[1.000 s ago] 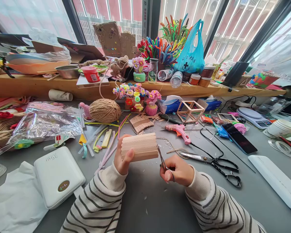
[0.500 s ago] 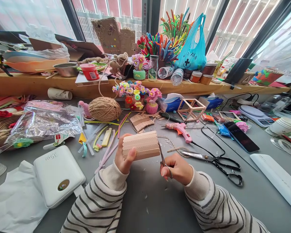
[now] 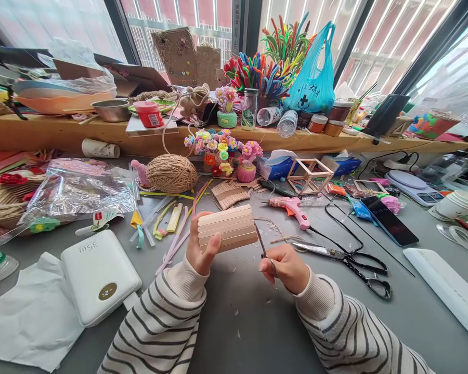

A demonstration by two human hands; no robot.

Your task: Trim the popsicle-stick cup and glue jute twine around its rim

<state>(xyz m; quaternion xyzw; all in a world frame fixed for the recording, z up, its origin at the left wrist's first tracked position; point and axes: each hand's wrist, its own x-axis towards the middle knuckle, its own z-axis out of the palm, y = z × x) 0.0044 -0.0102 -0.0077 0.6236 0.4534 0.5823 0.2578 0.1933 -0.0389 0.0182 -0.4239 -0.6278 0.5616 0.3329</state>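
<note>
My left hand grips a panel of glued wooden craft sticks, thumb on its front face, held a little above the grey table. My right hand is closed round the handles of small scissors. Their blades point up and touch the panel's right edge. Both sleeves are striped cream and dark.
Large black-handled scissors and a pink glue gun lie to the right. A twine ball, loose sticks, a stick cube frame, a phone and a white box surround my hands. A cluttered wooden shelf runs behind.
The stick panel and both hands have risen slightly and drifted right. The small scissors stay at the panel's right edge.
</note>
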